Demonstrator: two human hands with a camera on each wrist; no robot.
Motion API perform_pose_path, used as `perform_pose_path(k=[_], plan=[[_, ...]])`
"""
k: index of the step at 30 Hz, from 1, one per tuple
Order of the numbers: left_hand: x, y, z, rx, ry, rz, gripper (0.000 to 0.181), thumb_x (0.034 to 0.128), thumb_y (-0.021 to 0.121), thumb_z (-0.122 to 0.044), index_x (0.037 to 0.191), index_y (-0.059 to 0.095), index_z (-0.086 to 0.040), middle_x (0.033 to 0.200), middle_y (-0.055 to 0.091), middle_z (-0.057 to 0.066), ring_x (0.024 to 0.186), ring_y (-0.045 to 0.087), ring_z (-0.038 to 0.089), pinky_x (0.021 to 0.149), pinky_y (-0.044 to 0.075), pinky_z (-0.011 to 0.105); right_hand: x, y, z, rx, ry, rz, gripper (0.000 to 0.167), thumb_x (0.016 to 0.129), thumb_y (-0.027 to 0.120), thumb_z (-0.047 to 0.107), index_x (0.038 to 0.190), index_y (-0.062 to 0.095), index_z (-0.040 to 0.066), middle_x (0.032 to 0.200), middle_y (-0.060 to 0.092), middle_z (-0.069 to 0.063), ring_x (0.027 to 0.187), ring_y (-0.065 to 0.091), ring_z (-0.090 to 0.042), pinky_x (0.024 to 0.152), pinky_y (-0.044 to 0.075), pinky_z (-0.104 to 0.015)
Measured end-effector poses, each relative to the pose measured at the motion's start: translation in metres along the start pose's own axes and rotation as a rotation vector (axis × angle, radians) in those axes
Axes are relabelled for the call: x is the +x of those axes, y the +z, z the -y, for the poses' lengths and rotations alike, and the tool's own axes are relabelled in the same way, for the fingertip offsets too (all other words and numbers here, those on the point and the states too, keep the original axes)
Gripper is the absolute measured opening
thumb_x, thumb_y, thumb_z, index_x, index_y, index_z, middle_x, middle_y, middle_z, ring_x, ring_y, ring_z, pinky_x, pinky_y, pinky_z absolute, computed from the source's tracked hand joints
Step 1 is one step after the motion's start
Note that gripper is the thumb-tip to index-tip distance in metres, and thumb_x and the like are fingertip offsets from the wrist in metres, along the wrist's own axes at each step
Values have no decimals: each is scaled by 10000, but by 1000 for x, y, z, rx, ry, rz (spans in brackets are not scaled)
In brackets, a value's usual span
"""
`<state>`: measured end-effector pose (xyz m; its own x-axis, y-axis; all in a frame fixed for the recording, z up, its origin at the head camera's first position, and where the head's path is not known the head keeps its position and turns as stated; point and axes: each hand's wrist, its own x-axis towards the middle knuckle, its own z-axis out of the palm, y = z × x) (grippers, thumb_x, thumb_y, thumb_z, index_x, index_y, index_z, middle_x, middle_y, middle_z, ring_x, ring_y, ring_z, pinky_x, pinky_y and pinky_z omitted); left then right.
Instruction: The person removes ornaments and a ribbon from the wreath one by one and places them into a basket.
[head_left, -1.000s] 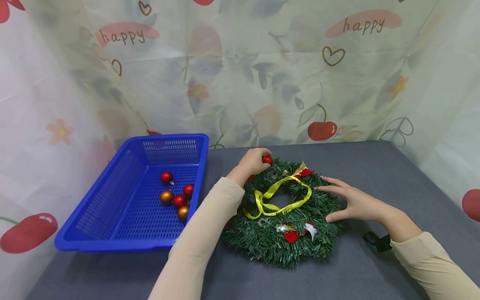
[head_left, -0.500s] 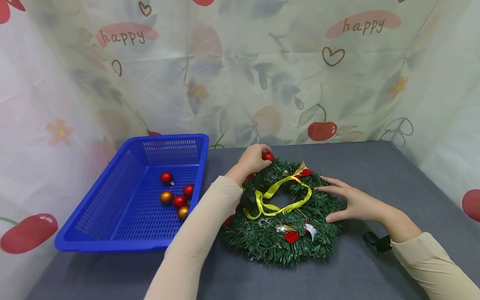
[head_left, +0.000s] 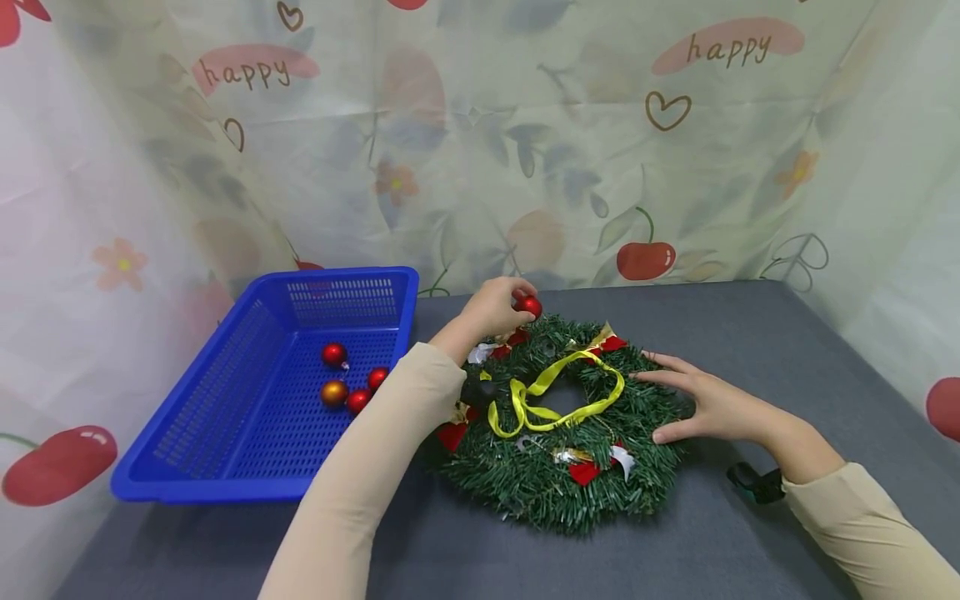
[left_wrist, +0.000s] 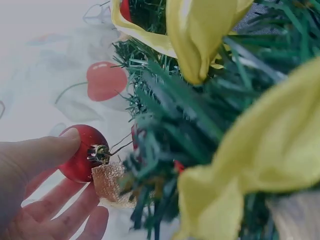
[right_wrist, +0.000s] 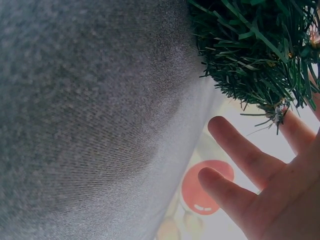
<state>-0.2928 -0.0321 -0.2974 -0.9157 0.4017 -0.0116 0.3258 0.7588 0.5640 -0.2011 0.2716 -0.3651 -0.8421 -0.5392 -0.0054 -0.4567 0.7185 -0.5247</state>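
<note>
My left hand (head_left: 489, 310) pinches a red bauble (head_left: 530, 307) between thumb and fingers at the far left edge of a green wreath (head_left: 558, 500). In the left wrist view the bauble (left_wrist: 82, 162) has a silver cap, and a thin wire loop runs from it toward the wreath's needles. A gold ribbon end (left_wrist: 112, 182) lies beside it. Yellow ribbon (head_left: 519, 408) loops across the wreath's centre, and red, gold and white bows (head_left: 585, 472) sit around the ring. With spread fingers, my right hand (head_left: 716, 407) rests against the wreath's right side.
Left of the wreath stands a blue plastic basket (head_left: 187, 483) holding several red and gold baubles (head_left: 334, 393); my left sleeve partly covers its right side. A black object (head_left: 753, 483) is by my right wrist. A printed curtain (head_left: 480, 167) hangs behind the grey table (head_left: 720, 550).
My left hand has moved slightly back and left with the red bauble, uncovering bows on the wreath's left side. A gold bauble in the basket is now behind the sleeve. My right hand stays put.
</note>
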Motion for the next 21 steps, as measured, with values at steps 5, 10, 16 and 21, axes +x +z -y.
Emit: perform_pose_path(k=[5, 10, 16, 21], plan=[[-5, -7, 1, -2, 8, 21, 390, 907, 607, -167, 1285, 535, -108, 1276, 548, 123, 1084, 576, 263, 871, 486, 347, 0, -1, 1, 1, 3, 2, 768, 732, 747, 454, 1365, 469, 121, 1510, 217, -224, 1339, 250, -493, 940, 336, -667], [-11, -14, 1, -22, 15, 17, 388, 906, 604, -151, 1286, 533, -106, 1283, 540, 125, 1070, 579, 262, 850, 482, 327, 0, -2, 2, 4, 6, 7, 766, 735, 745, 454, 1368, 466, 126, 1513, 210, -223, 1342, 243, -495, 941, 332, -671], [-16, -22, 3, -65, 28, -11, 366, 893, 619, -143, 1251, 553, -115, 1253, 565, 120, 1076, 606, 265, 886, 511, 363, 0, -2, 2, 5, 1, 4, 759, 739, 746, 446, 1368, 466, 126, 1514, 209, -218, 1340, 247, -493, 939, 334, -671], [-22, -28, 6, -54, 50, -13, 367, 891, 622, -159, 1250, 555, -123, 1247, 575, 114, 1084, 611, 270, 910, 508, 372, 1, -1, 1, 2, 1, 4, 761, 738, 745, 450, 1367, 467, 125, 1511, 213, -223, 1338, 250, -495, 941, 333, -671]])
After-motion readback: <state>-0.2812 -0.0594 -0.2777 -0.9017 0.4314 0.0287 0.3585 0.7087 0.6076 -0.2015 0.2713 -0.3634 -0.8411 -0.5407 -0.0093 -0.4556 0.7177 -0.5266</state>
